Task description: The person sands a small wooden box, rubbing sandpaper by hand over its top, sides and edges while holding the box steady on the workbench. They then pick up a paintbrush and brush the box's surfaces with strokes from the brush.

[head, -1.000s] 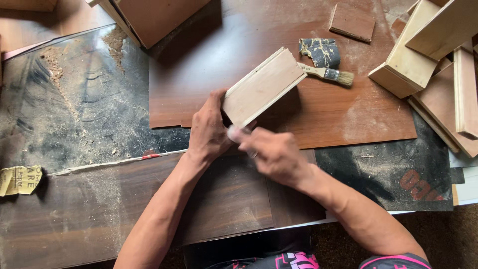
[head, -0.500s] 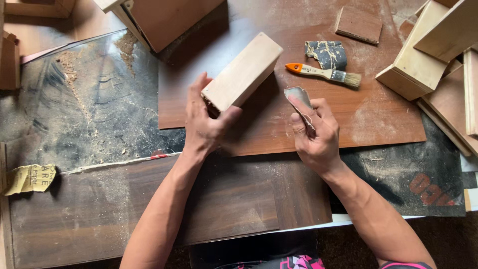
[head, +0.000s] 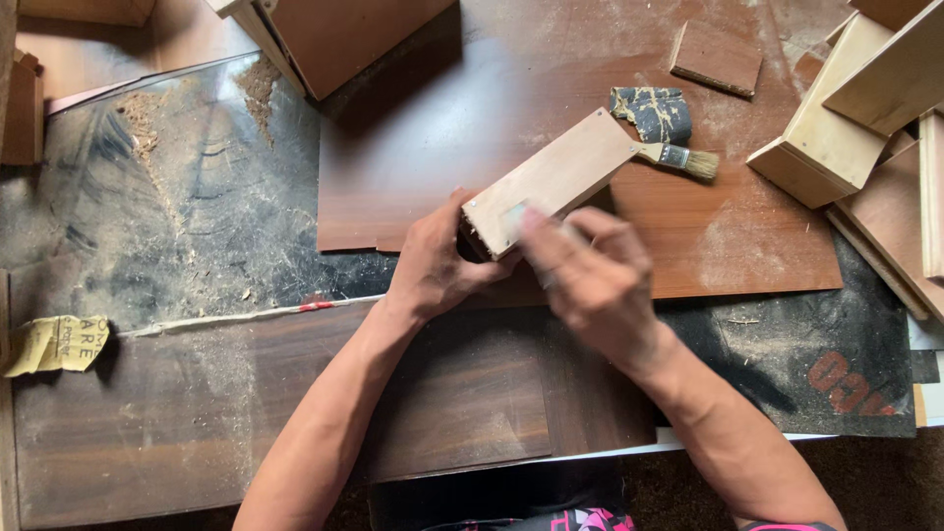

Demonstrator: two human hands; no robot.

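Note:
My left hand (head: 433,270) grips the near end of a long pale wooden block (head: 560,177), holding it tilted over a reddish-brown board (head: 551,88). My right hand (head: 585,280) is blurred with motion and presses a small piece of sandpaper (head: 514,214) against the block's near end. A paintbrush (head: 678,157) with a pale bristle tip lies just beyond the block, its handle partly hidden behind it. A crumpled dark piece of sandpaper (head: 651,110) rests beside the brush.
Pale wooden boxes (head: 836,128) are stacked at the right. A small square wood tile (head: 716,59) lies at the top. A brown box (head: 334,29) stands at the top left. Sawdust covers a dark sheet (head: 177,197); a yellow scrap (head: 59,342) lies far left.
My right hand came back from the right to the block's near end with the sandpaper. The block has turned so its broad face points up, and it now covers the brush handle.

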